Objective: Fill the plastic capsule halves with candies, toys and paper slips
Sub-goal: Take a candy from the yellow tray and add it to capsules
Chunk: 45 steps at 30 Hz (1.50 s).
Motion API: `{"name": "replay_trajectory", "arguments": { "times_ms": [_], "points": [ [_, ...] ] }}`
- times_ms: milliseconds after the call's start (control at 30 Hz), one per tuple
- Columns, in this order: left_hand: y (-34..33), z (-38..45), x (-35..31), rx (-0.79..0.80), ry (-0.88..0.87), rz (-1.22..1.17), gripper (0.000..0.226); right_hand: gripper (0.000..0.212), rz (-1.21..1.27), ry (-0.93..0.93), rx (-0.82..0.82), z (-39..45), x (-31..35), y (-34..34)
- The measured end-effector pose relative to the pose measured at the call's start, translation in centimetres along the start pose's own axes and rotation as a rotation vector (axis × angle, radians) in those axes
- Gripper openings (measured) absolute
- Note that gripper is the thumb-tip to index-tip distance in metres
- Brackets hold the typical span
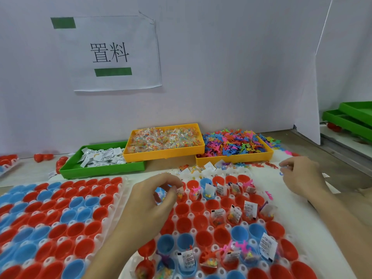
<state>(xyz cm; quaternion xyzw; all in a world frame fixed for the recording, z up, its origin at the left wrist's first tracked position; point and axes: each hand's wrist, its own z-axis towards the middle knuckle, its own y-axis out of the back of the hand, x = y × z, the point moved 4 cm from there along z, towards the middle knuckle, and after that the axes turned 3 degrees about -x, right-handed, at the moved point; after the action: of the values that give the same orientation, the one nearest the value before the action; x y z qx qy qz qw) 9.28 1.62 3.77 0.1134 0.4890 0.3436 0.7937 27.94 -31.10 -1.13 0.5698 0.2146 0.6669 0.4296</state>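
Observation:
Red and blue capsule halves stand open in two white holder trays, one on the left [118, 193] and one on the right [298, 224]. Several right-tray halves hold candy packets, toys and paper slips [249, 208]. My left hand [153, 200] hovers over the right tray's far left part, its fingertips pinching a small candy packet and slip at a red capsule half [181, 195]. My right hand [302, 176] is beyond the tray's far right corner, fingers curled around small items I cannot identify.
At the back a green tray [80, 171] holds paper slips, an orange tray [161, 154] holds candy packets, another orange tray [231, 159] holds coloured toys. Loose packets and slips [201, 170] lie before them. Green trays [350, 117] are stacked at far right.

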Motion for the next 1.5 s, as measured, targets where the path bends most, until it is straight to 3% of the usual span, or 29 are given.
{"name": "replay_trajectory", "arguments": {
  "times_ms": [100, 167, 333, 400, 467, 767, 933, 1167, 1300, 1500],
  "points": [
    [-0.1, 0.0, 0.0, 0.007, 0.002, -0.002, 0.027, 0.011, 0.18, 0.131, -0.026, -1.2, 2.9, 0.9],
    [-0.3, -0.1, 0.0, 0.021, 0.001, -0.001, 0.026, 0.007, 0.368, 0.226, 0.039, -3.0, 5.5, 1.7],
    [-0.6, -0.3, -0.5, 0.067, -0.016, -0.063, 0.02, 0.014, 0.706, 0.439, 0.472, -9.1, 12.0, 2.3],
    [-0.8, -0.4, -1.0, 0.087, -0.03, -0.117, 0.006, 0.016, 0.738, 0.486, 0.593, -10.8, 13.2, 1.9],
    [-0.9, -0.6, -1.5, 0.107, -0.041, -0.155, 0.011, 0.015, 0.735, 0.521, 0.665, -11.9, 13.7, 1.5],
    [-1.3, -0.6, -1.6, 0.135, -0.02, -0.245, 0.011, 0.018, 0.746, 0.551, 0.729, -12.6, 14.0, 1.4],
    [-0.8, -0.3, -0.5, 0.087, 0.049, -0.256, 0.02, 0.02, 0.73, 0.502, 0.499, -10.0, 12.8, 2.8],
    [-0.7, -0.3, -0.5, 0.122, 0.044, -0.138, 0.027, 0.026, 0.684, 0.096, -0.015, -2.8, 5.4, 3.0],
    [-1.2, -0.5, -0.4, 0.23, 0.047, -0.023, 0.027, 0.024, 0.502, 0.016, -0.07, -0.9, 2.3, 1.8],
    [-1.9, -0.8, -0.3, 0.387, 0.044, 0.097, 0.023, 0.019, 0.262, 0.112, -0.056, -0.8, 2.1, -0.1]
  ]
}}
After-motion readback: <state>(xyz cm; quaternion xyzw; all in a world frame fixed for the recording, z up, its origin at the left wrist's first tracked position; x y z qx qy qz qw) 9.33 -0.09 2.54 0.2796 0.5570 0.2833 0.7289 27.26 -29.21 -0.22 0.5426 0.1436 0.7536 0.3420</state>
